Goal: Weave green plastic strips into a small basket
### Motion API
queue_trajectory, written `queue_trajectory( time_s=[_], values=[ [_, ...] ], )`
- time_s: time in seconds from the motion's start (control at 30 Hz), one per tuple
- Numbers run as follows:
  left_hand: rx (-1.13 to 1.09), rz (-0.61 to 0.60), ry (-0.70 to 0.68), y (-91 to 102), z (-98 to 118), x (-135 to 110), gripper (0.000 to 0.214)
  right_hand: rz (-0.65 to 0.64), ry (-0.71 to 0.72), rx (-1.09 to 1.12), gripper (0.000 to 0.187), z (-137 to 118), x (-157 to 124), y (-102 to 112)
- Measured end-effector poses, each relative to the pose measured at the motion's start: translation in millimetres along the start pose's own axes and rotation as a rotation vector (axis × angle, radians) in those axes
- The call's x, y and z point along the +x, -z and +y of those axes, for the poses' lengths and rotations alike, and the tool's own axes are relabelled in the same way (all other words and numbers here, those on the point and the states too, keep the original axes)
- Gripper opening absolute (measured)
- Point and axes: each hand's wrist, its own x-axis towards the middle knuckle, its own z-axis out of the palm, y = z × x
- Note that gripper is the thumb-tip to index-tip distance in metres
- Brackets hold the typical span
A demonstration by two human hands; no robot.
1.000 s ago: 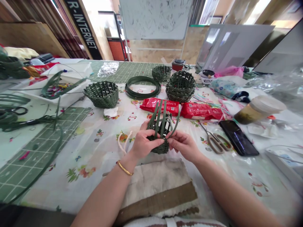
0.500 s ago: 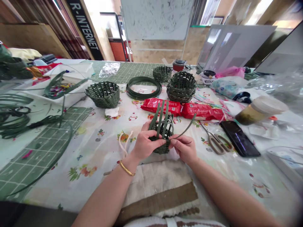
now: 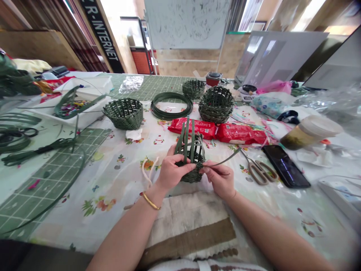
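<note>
A small dark green woven basket is held between my hands at the middle of the table, several upright strips rising from its rim. My left hand grips its left side, thumb pressed on the front of the weave. At the basket's right edge my right hand pinches a loose green strip, whose free end points out to the right. The fingers behind the basket are partly hidden.
Beyond lie red packets, finished baskets and a coil of green strip. To the right are scissors, a phone and a tilted cup. Strip bundles and a white tray are left.
The loose strip in my right hand has swung lower and further right. The basket has turned slightly, its upright strips shifting left.
</note>
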Motion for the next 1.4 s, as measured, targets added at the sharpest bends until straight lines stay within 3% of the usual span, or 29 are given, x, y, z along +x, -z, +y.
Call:
queue_trajectory(
  time_s=[0.13,0.23,0.37,0.5,0.63,0.83,1.13,1.3,1.4],
  values=[
    [-0.001,-0.036,0.018,1.8,4.1,3.2,0.012,-0.075,0.049,-0.053,0.017,-5.2,3.2,4.2],
    [0.02,-0.094,0.021,2.0,9.2,4.8,0.01,-0.194,0.119,-0.184,0.029,-12.2,9.7,12.0],
    [0.044,-0.085,0.016,0.9,11.7,3.8,0.01,-0.384,0.333,-0.453,0.035,-16.8,22.5,22.6],
    [0.039,-0.104,-0.002,2.0,8.5,1.9,0.011,-0.405,0.548,-0.619,0.022,-15.8,29.8,25.1],
    [-0.006,-0.154,-0.008,5.2,2.1,1.0,0.008,-0.399,0.63,-0.739,0.019,-16.9,29.5,21.5],
    [-0.01,-0.179,0.007,6.6,1.5,0.1,0.005,-0.295,0.679,-0.608,0.009,-15.7,28.0,15.3],
    [0.03,-0.284,0.011,13.4,5.1,0.9,0.007,-0.321,0.602,-0.481,0.012,-15.2,28.2,14.0],
    [0.056,-0.31,-0.06,18.4,-0.3,-2.3,0.009,-0.471,0.555,-0.475,0.014,-21.9,30.1,18.2],
    [0.014,-0.324,-0.174,18.7,-12.4,-3.2,0.006,-0.585,0.608,-0.576,0.009,-25.5,28.3,20.9]
  ],
)
